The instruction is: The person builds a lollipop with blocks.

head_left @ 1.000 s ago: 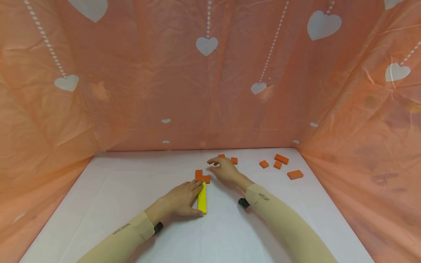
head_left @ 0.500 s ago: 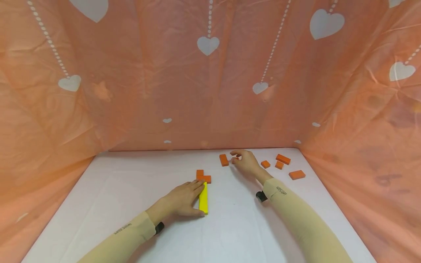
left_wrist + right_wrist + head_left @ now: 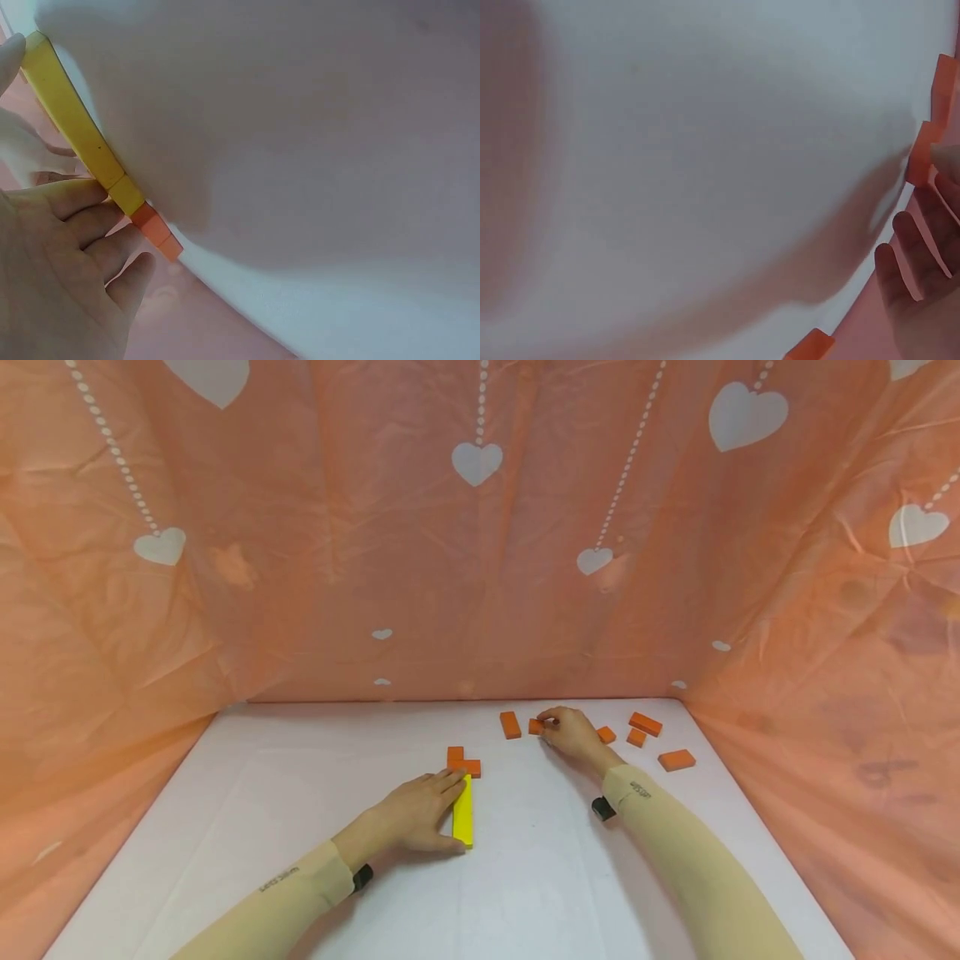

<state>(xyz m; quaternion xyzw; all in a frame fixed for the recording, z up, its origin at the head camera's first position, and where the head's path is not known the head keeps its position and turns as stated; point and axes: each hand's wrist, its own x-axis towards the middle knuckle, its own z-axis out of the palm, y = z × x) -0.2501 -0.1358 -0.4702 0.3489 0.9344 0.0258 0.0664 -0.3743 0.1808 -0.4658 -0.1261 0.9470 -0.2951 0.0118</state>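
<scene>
My left hand (image 3: 420, 814) lies along a long yellow block (image 3: 462, 814), thumb at its near end and fairly straight fingers at its far end. In the left wrist view the fingertips touch the side of the yellow row (image 3: 75, 112), beside a seam, with orange blocks (image 3: 157, 229) continuing the line. Past these fingers, small orange blocks (image 3: 463, 763) sit together in the head view. At the back, my right hand (image 3: 570, 732) pinches a small orange block (image 3: 535, 727) between thumb and index finger. The right wrist view shows the thumb against this block (image 3: 921, 159), other fingers spread.
A longer orange block (image 3: 510, 725) lies left of the right hand. To its right are a small orange block (image 3: 606, 735), another small one (image 3: 636, 738) and two longer ones (image 3: 645, 724). Orange cloth (image 3: 465, 568) with white hearts walls the white table (image 3: 262, 793).
My right hand has moved right, away from the joined orange blocks, past the longer orange block to the small one it now pinches. The left hand stays on the yellow block.
</scene>
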